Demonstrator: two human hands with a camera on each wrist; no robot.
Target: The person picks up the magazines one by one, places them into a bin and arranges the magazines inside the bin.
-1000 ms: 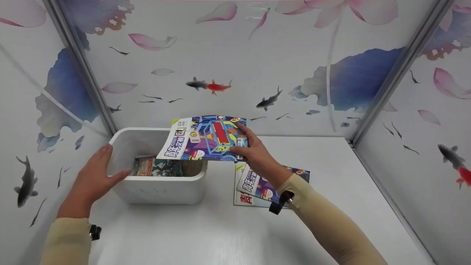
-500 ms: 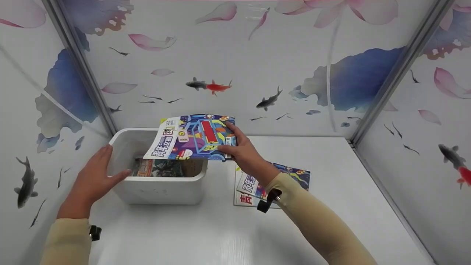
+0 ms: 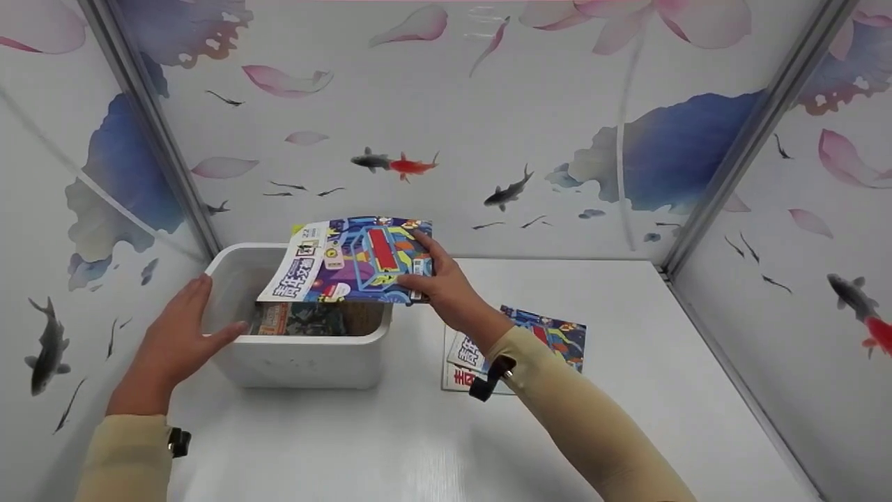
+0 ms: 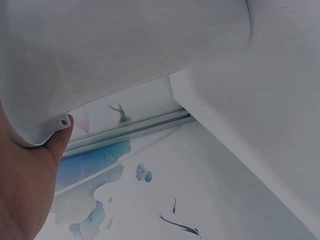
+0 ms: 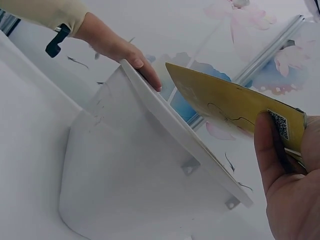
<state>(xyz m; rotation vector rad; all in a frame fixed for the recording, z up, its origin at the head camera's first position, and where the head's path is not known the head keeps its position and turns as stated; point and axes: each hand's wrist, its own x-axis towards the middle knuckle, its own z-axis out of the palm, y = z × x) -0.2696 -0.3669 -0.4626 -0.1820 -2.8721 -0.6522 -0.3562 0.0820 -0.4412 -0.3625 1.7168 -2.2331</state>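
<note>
In the head view my right hand grips the right edge of a colourful magazine, thumb on its cover. The magazine hangs over a white plastic bin, its white-bannered end reaching across the opening. From the right wrist view, the magazine's yellow underside with a QR code shows above the rim, tilted. My left hand rests on the bin's near-left corner, thumb spread over the front rim and fingers along the left rim. Inside the bin lie printed items, partly hidden by the magazine.
Right of the bin, two overlapping magazines lie on the white table, partly covered by my right forearm. Printed white panels with metal corner posts enclose the table on the left, back and right.
My right hand has moved left with the magazine, bringing it farther over the bin. More of the magazines on the table shows at their right. My left hand stays at the bin's corner.
</note>
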